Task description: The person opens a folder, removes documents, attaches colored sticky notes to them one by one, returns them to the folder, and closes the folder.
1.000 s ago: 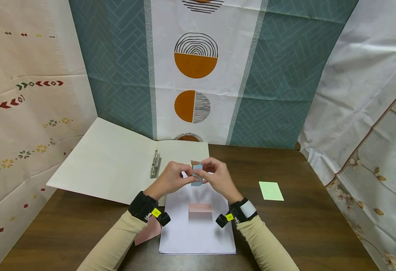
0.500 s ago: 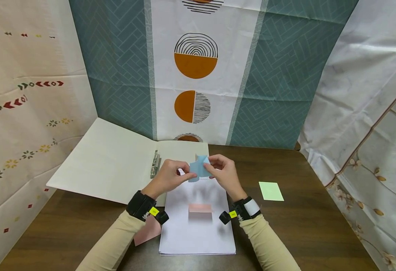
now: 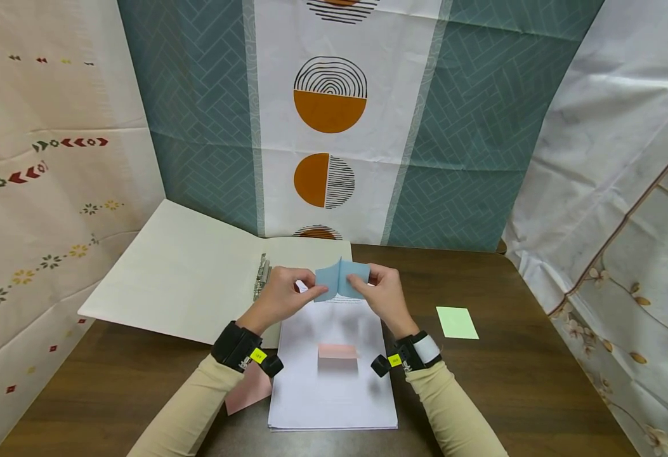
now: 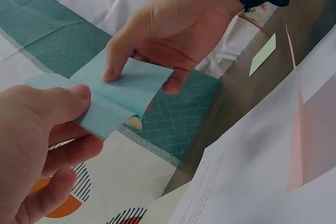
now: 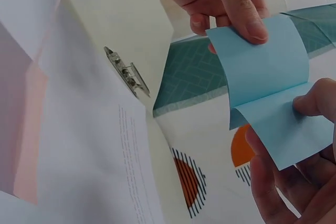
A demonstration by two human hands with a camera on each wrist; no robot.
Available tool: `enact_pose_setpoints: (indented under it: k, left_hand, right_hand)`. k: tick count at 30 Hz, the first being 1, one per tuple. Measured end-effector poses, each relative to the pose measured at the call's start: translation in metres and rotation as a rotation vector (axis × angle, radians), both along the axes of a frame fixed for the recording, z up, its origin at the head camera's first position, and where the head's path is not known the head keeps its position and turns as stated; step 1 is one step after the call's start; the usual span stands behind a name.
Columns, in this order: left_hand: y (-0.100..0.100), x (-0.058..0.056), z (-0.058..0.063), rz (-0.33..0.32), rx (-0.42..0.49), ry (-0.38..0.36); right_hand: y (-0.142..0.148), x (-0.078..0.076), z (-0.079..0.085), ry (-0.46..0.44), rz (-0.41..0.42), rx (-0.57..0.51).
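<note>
A light blue paper note (image 3: 328, 279) with a raised crease down its middle is held up above the paper stack (image 3: 334, 406). My left hand (image 3: 284, 293) pinches its left half, thumb on the near face, fingers behind. On the other half, my right hand (image 3: 385, 295) pinches the note in the same way. The right wrist view shows the crease of the blue note (image 5: 268, 64) running between the two thumbs. Below the hands, a folded pink note (image 3: 337, 351) lies on the stack, one flap standing up in the left wrist view.
Behind the stack lies an open white binder (image 3: 185, 266) with a metal clip (image 3: 262, 277). Another pink sheet (image 3: 249, 390) is partly under the left forearm. A pale green note (image 3: 457, 322) lies on the brown table (image 3: 516, 355) at right. Patterned cloths (image 3: 465, 127) hang around.
The blue note was folded narrow between the fingers a second ago; now it is spread out with a ridge at the crease. Both hands have moved apart.
</note>
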State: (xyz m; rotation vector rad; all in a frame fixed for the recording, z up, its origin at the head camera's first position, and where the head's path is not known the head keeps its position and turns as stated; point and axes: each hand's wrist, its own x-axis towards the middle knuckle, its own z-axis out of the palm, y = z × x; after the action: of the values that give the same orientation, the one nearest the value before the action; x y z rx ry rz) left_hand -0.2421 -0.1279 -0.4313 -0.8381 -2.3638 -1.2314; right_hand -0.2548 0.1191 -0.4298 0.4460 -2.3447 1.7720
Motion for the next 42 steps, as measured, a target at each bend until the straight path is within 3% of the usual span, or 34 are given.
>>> enact_pose_setpoints:
  k: [11,42]
  left_hand:
    - [-0.007,-0.002,0.001,0.075,0.030,0.022]
    - [-0.019,-0.006,0.003,0.102,0.021,0.007]
  right_hand:
    - [0.005,-0.002,0.003,-0.007,-0.027,0.014]
    - [0.012,-0.003,0.006,-0.002,-0.063,0.025]
